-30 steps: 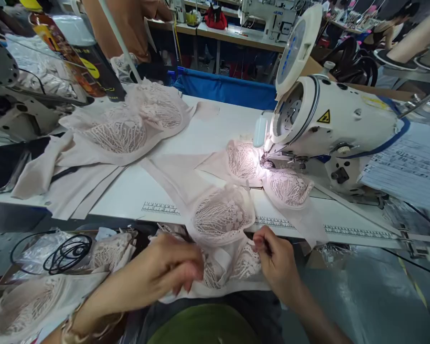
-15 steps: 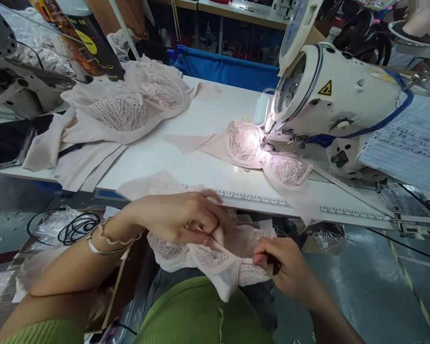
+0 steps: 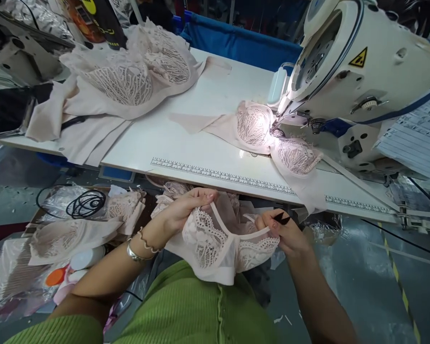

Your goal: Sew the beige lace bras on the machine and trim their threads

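A pale pink lace bra (image 3: 206,236) is stretched between my two hands above my lap, its cups facing me. My left hand (image 3: 186,205) pinches the upper edge of the cup on the left. With its fingers closed, my right hand (image 3: 284,231) grips the edge of the other cup. Two dark pointed blades, which look like thread snips (image 3: 282,218), stick up from that same hand; their handles are hidden. Beyond the hands, another lace bra (image 3: 254,126) lies under the needle of the lit sewing machine (image 3: 318,71).
More lace bras (image 3: 118,86) are piled at the table's left. A printed ruler (image 3: 218,177) runs along the front edge of the white table (image 3: 146,138). Below left stands a box with bra pieces (image 3: 71,239) and a coiled black cable (image 3: 86,204). A written sheet (image 3: 415,143) hangs at right.
My left hand has moved from over the bra's middle to its upper left edge. The bra is now spread open with both cups showing. The view has shifted slightly.
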Motion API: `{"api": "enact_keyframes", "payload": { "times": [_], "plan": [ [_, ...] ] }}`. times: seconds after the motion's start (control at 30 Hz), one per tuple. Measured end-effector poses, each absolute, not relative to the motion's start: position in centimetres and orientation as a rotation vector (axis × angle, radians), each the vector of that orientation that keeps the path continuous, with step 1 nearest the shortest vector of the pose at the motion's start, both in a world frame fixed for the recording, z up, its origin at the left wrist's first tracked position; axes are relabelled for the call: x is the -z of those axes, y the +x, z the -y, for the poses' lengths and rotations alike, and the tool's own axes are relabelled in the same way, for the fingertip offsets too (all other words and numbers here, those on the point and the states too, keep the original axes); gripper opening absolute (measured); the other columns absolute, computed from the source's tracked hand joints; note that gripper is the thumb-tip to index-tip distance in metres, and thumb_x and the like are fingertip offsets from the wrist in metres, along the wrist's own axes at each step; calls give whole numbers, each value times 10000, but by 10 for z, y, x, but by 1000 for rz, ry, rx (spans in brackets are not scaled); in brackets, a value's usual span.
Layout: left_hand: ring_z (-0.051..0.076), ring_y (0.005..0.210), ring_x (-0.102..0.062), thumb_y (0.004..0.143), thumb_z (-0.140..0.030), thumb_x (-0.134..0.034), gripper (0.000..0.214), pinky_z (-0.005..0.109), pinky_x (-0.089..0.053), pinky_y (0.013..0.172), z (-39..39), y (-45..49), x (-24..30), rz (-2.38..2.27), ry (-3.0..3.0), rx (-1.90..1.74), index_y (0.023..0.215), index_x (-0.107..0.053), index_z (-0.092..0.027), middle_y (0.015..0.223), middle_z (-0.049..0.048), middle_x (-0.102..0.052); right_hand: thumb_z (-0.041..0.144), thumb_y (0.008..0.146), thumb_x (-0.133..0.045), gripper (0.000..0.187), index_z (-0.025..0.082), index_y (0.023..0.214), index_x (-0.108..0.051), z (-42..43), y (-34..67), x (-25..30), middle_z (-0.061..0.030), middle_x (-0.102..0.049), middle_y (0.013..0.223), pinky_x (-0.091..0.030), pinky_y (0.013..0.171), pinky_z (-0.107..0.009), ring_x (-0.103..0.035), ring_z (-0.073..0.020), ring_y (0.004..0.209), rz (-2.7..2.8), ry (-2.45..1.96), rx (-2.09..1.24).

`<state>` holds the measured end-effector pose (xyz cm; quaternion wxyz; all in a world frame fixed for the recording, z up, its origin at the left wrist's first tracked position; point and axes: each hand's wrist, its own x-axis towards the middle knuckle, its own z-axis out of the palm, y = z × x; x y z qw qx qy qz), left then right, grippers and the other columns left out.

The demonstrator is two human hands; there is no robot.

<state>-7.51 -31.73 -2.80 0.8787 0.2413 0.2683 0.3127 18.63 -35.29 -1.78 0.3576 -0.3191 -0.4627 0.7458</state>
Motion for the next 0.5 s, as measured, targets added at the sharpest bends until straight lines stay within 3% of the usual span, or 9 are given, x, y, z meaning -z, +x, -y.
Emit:
{"api": "enact_keyframes", "payload": {
  "times": [0.17, 0.5],
  "plan": [
    [16, 386, -283, 652, -425, -902, 565, 113, -336, 384, 328, -61, 32, -507, 416, -752, 576, -406, -165, 463, -91, -348, 605, 891, -811, 700, 230, 530, -343, 357, 174, 25, 46, -325, 458, -187, 444, -253, -209, -132, 409, 984, -704, -1889],
    [34, 345, -318, 694, -433, -878, 555, 138, -336, 348, 332, -59, 33, -423, 407, -774, 544, -416, -164, 419, -70, -381, 625, 933, -769, 721, 212, 514, -351, 355, 172, 28, 52, -332, 430, -188, 416, -255, -195, -109, 371, 1075, -614, -1801]
  ]
}}
